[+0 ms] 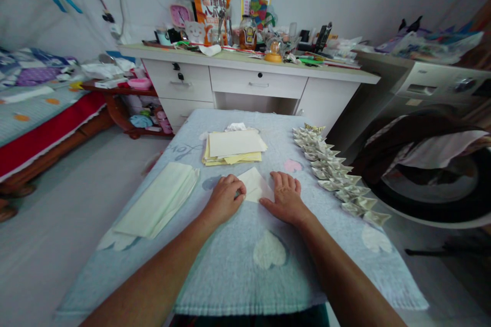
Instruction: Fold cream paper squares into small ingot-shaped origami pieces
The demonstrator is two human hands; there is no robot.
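A partly folded sheet of pale paper (253,184) with slanted edges lies flat on the cloth-covered table between my hands. My left hand (226,198) is closed at the sheet's left edge, with thumb and fingers pinched together there. My right hand (286,195) lies flat, fingers spread, with its thumb touching the lower right of the sheet. Just beyond is a stack of cream and yellow paper (236,144). A pile of pale green paper (157,199) rests to the left. Rows of folded paper boats (333,171) line the right side.
A blue cloth (226,276) with heart shapes covers the table. A white desk (257,79) crowded with jars, a snack bag and small items stands behind it. On the right is a front-loading washing machine (422,143) with clothes in its opening; a bed (42,117) is at left.
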